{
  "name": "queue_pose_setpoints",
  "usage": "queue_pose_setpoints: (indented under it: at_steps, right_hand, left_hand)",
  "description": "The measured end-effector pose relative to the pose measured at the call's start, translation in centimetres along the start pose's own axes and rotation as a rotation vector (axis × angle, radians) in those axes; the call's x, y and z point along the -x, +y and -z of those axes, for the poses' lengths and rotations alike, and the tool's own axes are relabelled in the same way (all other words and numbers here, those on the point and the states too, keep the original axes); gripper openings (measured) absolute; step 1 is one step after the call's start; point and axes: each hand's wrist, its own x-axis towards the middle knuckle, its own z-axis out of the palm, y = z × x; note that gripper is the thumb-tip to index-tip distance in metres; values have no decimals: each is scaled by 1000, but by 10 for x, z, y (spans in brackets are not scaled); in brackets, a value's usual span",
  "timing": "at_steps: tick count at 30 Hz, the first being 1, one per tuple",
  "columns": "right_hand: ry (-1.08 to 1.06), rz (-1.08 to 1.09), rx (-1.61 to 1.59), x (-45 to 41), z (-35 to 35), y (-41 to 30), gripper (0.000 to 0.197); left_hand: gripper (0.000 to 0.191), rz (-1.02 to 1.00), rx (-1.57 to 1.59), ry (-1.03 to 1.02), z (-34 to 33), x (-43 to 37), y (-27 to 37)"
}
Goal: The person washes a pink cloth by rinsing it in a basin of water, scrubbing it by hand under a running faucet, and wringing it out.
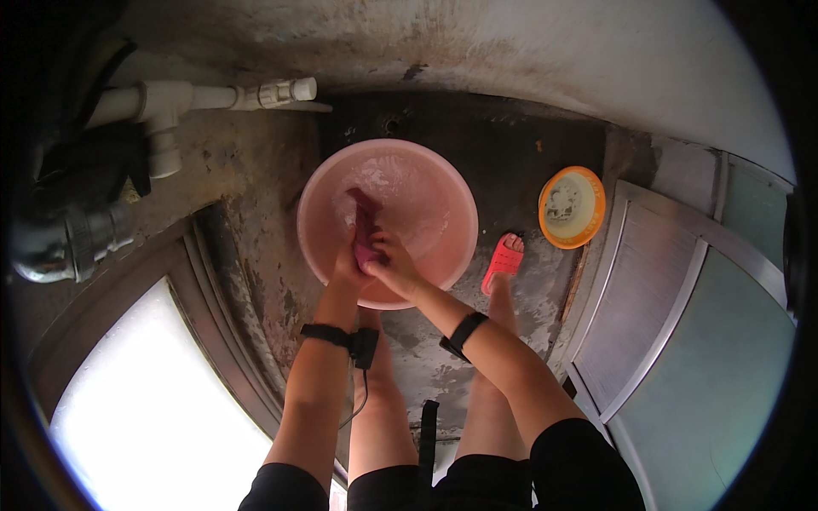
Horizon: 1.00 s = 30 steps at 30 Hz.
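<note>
A large pink plastic basin (308,255) stands on the floor before me, with what looks like water inside. Over it I grip a dark red wet cloth (365,217) in both hands. My left hand (347,259) is closed around the cloth's near part from the left side. Against it, from the right, my right hand (395,265) holds the same bunched end. The cloth's free end points away from me over the basin. Some of the left fingers are hidden by the cloth and the right hand.
A small orange-rimmed bowl (572,207) sits at right, near a metal-framed door (658,306). White plastic pipes (192,99) and a chrome fitting (70,246) jut in at left. A bright window or doorway (160,409) lies lower left. My foot wears a red slipper (501,262).
</note>
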Motion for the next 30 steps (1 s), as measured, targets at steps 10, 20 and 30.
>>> queue_pose_setpoints:
  at_steps: [10,20,30]
  right_hand:
    - [225,336,246,1,16,-69,23]
    - [282,-51,154,-24,9,-57,33]
    - [158,-34,420,-1,55,-59,42]
  left_hand:
    - [43,-333,-132,13,-98,58,-63]
    - [35,-578,-349,194,-63,46,-59]
    - [54,-509,-756,494,-44,80,-36]
